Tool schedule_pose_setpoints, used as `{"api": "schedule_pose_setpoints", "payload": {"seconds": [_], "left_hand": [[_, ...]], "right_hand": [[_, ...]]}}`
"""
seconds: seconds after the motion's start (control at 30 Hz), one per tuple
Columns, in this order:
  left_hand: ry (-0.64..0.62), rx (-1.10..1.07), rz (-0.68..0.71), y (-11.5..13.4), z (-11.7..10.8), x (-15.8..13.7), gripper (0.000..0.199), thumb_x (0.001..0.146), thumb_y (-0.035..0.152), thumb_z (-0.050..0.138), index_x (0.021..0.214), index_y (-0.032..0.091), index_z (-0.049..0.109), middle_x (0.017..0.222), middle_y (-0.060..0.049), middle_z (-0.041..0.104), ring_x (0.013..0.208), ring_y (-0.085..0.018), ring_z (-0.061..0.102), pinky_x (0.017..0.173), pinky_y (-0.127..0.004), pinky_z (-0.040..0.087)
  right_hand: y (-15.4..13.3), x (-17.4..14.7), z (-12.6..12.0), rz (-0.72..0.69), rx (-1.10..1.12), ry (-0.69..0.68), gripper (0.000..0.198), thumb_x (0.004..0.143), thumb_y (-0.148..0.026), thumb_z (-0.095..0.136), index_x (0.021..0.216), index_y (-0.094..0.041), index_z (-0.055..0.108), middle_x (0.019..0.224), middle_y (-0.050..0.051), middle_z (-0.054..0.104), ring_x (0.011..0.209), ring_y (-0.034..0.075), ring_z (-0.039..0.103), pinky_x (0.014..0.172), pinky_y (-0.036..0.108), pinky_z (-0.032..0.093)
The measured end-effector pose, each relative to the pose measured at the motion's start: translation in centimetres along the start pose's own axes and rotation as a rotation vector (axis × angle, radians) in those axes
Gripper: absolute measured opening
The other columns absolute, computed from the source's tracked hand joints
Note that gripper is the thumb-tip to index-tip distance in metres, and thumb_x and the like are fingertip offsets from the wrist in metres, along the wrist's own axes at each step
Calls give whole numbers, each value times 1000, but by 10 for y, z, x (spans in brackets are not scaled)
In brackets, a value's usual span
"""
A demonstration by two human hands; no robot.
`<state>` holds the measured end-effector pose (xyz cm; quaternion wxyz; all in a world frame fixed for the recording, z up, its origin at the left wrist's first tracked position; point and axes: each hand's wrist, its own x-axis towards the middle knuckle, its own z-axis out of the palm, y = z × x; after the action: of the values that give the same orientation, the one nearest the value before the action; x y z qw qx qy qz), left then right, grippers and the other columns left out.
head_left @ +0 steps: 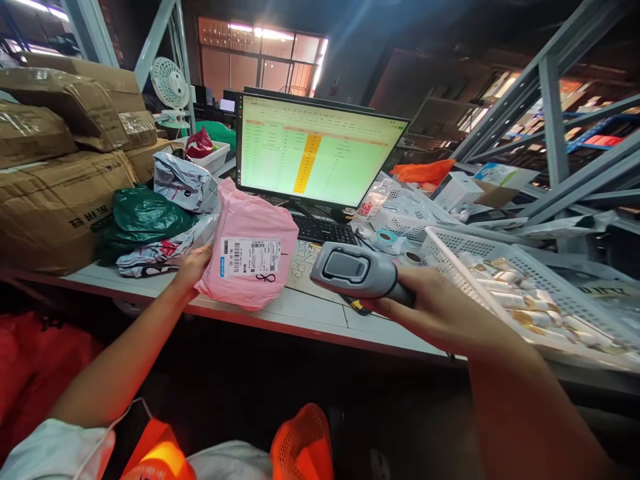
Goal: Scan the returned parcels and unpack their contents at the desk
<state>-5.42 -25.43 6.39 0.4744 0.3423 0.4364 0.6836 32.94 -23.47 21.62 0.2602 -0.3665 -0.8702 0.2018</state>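
Observation:
My left hand (196, 268) grips the lower left side of a pink parcel (257, 220), its fingers partly hidden behind it. The parcel is tilted up at the table's front edge, and a white shipping label (251, 258) with a barcode faces me; a handwritten 8 marks the label's lower right. In my right hand (430, 303) is a grey barcode scanner (353, 270), its fingers wrapped round the handle. The scanner's head points left towards the parcel, with a gap between them. Behind both, a black keyboard (323, 230) lies below a lit monitor (315, 157) showing a spreadsheet.
Cardboard boxes (60, 200) are stacked at the left, beside a green plastic bag (145, 220) and a grey-white parcel (184, 180). A white fan (171, 83) stands behind. At right, a white basket (453, 263) holds several small wrapped items; metal beams (555, 127) rise beyond.

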Motion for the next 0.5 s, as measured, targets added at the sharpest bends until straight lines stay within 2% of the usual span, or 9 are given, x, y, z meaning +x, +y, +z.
{"api": "schedule_pose_setpoints", "payload": {"seconds": [0.1, 0.27, 0.37, 0.5], "left_hand": [[-17, -10, -54, -12, 8, -3, 54, 72, 53, 85, 106, 12, 77, 96, -12, 80, 99, -33, 75, 86, -40, 62], [-26, -32, -127, -19, 21, 2, 62, 67, 57, 89, 105, 10, 78, 105, -14, 79, 97, -32, 75, 86, -39, 61], [-49, 2, -136, -22, 25, 4, 58, 68, 55, 89, 104, 10, 80, 108, -14, 79, 97, -30, 75, 87, -37, 59], [-66, 51, -136, -25, 23, 7, 51, 71, 56, 86, 95, 11, 81, 103, -14, 80, 94, -29, 75, 84, -34, 58]], "right_hand": [[-3, 8, 2, -48, -88, -196, 24, 87, -45, 67, 80, -22, 70, 64, 0, 65, 57, 16, 55, 53, 27, 44], [-7, 15, 12, -96, -58, -258, 20, 89, -41, 65, 89, -22, 71, 70, 1, 69, 61, 17, 59, 57, 27, 45], [-8, 19, 19, -106, -37, -299, 19, 90, -40, 66, 96, -23, 72, 79, 1, 72, 66, 17, 61, 59, 26, 46], [-2, 25, 24, -109, -30, -331, 15, 92, -35, 64, 95, -22, 71, 80, 1, 71, 66, 16, 60, 59, 25, 44]]}}
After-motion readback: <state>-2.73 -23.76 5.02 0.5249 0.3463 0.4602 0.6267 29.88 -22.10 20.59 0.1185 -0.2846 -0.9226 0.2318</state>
